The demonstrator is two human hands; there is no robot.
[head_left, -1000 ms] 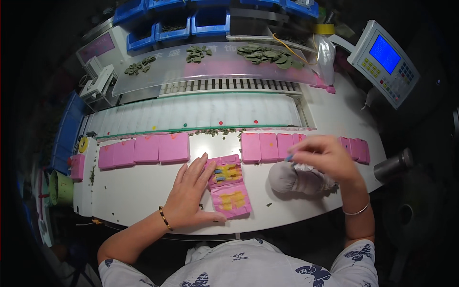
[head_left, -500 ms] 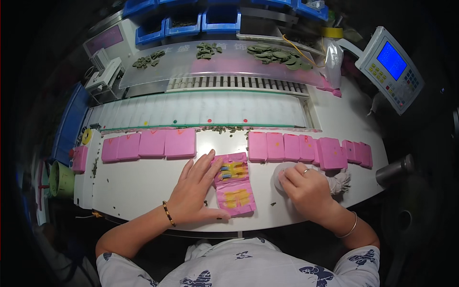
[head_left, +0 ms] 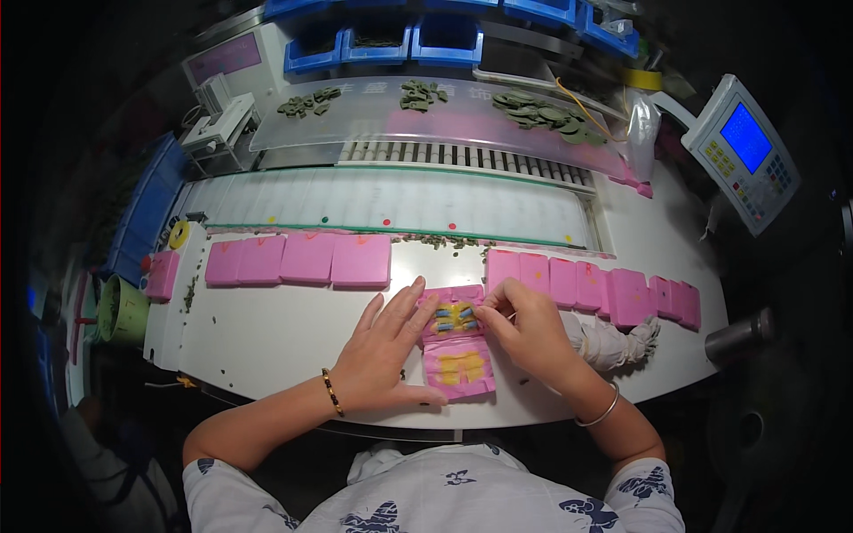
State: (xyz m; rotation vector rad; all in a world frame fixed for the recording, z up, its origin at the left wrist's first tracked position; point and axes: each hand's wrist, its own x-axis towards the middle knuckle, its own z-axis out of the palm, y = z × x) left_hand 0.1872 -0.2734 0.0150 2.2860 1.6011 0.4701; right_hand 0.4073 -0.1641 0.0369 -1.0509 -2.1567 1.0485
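An opened pink mould (head_left: 455, 342) in two halves lies on the white table in front of me. Both halves have yellow patches in the middle, and the upper one also carries several small blue pieces (head_left: 446, 325). My left hand (head_left: 378, 360) rests flat along the mould's left side, fingers spread, fingertips at the upper half. At the right edge of that half, my right hand (head_left: 533, 338) has thumb and forefinger pinched together; whatever is between them is too small to make out. A white cloth-wrapped bundle (head_left: 609, 346) lies beside my right wrist, partly covered by it.
Pink blocks stand in a left row (head_left: 306, 258) and a right row (head_left: 586, 286). Behind runs a glass-topped strip (head_left: 382, 204), then a clear sheet (head_left: 355, 129) bearing green pieces. A keypad display (head_left: 745, 147) stands right, a metal cylinder (head_left: 737, 340) at the right edge.
My right hand has moved left from a pale round thing near the bundle to the mould's upper half. The left hand stays at the mould. The whole view has shifted slightly.
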